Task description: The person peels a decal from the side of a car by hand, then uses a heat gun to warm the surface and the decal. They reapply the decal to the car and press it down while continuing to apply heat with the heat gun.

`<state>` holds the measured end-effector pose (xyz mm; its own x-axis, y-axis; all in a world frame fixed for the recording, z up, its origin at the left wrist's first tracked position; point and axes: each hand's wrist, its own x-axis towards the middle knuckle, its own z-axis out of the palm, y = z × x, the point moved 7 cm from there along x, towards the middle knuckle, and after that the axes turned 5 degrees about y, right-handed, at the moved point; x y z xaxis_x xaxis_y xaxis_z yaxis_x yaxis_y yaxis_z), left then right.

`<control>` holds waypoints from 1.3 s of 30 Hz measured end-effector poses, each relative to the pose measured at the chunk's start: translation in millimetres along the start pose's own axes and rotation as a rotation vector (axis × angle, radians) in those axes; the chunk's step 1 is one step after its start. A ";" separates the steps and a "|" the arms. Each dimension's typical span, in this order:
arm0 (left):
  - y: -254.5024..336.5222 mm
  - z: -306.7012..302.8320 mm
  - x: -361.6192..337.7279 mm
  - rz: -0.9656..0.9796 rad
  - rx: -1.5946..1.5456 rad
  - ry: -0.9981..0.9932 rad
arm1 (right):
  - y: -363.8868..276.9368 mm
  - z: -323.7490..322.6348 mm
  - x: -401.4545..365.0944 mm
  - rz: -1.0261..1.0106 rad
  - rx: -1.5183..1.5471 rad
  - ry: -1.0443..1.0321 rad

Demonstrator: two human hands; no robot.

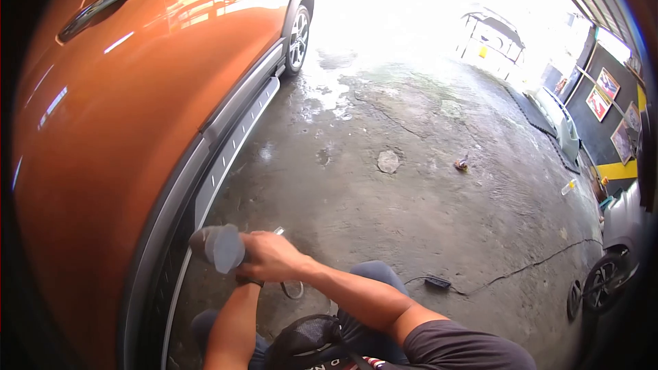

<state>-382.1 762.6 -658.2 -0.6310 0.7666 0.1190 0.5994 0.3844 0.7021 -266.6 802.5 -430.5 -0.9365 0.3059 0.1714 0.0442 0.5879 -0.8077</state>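
Observation:
A dark hand-held tool with a round grey pad, much like a sander, is tipped so that the pad faces me. It is smeared by motion and overlaps the car's side step in this view. My right hand is closed at the tool's right side, its fingers curled behind the pad. Below it, my left hand reaches up to the same tool with a dark band at the wrist, its fingers hidden behind the right hand. A small silver piece shows just past the right knuckles.
The orange car rises close on my left. A grey cord loop hangs by my knees. A black power strip lies on the concrete floor, its cable running right towards a wheel. A bumper stands along the right wall.

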 end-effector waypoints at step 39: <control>16.4 8.8 9.4 0.041 0.056 -0.025 | -3.2 -26.5 0.9 0.087 -0.201 0.093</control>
<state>-373.8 780.6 -651.8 -0.5932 0.7947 0.1289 0.6515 0.3798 0.6568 -258.4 820.7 -412.8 -0.8903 0.4247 0.1646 0.2010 0.6907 -0.6947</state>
